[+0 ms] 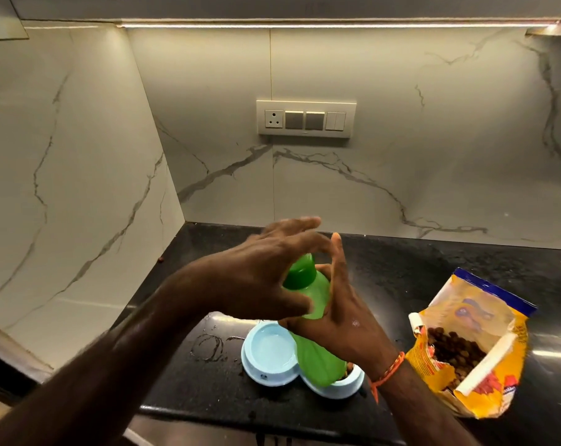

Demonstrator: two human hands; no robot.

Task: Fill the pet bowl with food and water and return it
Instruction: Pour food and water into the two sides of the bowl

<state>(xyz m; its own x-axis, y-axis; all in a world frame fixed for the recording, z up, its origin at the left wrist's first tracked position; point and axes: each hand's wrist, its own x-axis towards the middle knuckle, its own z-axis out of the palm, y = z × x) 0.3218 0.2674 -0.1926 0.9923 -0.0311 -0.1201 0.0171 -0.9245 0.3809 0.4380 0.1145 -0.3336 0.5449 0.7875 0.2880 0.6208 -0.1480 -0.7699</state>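
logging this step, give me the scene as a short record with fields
left hand: left hand over the green bottle's cap, fingers spread
right hand: right hand grips the green bottle by its body
bottle: tilted, held above the pet bowl
pet bowl: light blue pet bowl on the black counter; left well holds water, right well mostly hidden
food bag: open yellow food bag right of the bowl, kibble visible
spill: water drops left of the bowl

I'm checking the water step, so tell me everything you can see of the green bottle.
The green plastic bottle looks opaque and smooth, with a darker green screw cap on. It is tilted above the light blue double pet bowl. The right hand grips its body; the left hand is at the cap.
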